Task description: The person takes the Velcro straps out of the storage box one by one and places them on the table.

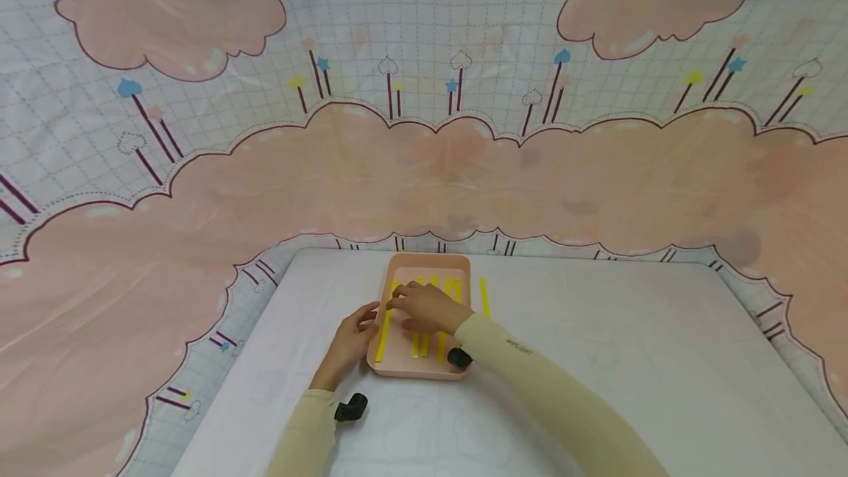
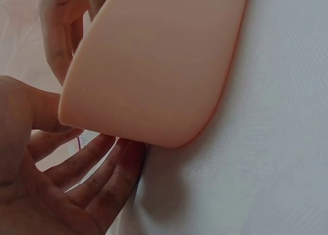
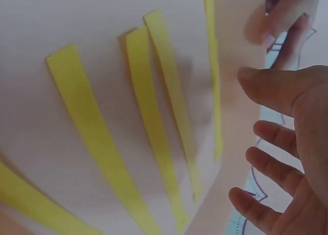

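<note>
A pink rectangular tray (image 1: 400,364) holds several thin yellow strips (image 3: 102,137), laid roughly lengthwise. My left hand (image 1: 352,337) rests against the tray's left side. In the left wrist view its fingers (image 2: 102,181) extend along the outer wall, and the thumb is by the rim. Over the left part of the tray reaches my right hand (image 1: 424,308), above the leftmost yellow strip (image 1: 381,344). The right wrist view shows its fingers spread and loosely extended, with nothing seen between them. The hand and forearm hide parts of several strips.
One more yellow strip (image 1: 485,297) lies on the white table (image 1: 596,344), just right of the tray. Behind the table hangs a cloth (image 1: 424,182) printed with pink clouds. A black wrist device (image 1: 351,407) sits on the left wrist.
</note>
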{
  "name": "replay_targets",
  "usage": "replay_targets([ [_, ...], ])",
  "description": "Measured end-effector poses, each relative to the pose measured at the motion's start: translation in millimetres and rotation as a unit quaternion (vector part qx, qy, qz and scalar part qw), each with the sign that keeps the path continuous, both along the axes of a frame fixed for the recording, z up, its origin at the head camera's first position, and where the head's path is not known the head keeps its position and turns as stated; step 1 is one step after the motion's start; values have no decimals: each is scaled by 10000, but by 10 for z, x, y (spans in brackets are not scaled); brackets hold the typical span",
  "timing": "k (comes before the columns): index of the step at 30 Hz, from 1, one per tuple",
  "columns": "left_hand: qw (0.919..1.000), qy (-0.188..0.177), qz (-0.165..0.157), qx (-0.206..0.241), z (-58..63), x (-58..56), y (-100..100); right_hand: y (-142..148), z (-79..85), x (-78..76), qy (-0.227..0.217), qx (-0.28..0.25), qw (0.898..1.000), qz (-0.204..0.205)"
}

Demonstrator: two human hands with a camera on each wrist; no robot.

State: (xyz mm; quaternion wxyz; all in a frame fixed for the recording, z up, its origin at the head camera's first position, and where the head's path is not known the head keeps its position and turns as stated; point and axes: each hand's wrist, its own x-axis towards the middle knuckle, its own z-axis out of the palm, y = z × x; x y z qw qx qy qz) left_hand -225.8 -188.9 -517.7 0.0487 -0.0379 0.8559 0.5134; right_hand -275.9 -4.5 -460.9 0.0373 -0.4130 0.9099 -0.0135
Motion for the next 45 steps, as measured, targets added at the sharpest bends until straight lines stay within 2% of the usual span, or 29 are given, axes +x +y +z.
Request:
replay_targets([
  [11,9999,126,-7,28,-20,8,-12,-109,-155,-35,-106,85,9996,234],
  [20,9999,151,-35,57,5,26,-11,-158,-177,4,-167,445,9989,-27],
  [26,9997,229,-60,55,14,24,-1,-170,-175,6,-83,558,9984,-52],
  [32,9994,347,-81,42,3,18,-8,-159,-189,-21,14,463,9989,117],
  [40,9995,285,-102,103,-3,28,-14,-174,-254,-106,-375,-160,9987,304],
  [45,9995,260,-61,139,19,25,-5,-187,-276,-138,-158,-50,9993,327],
])
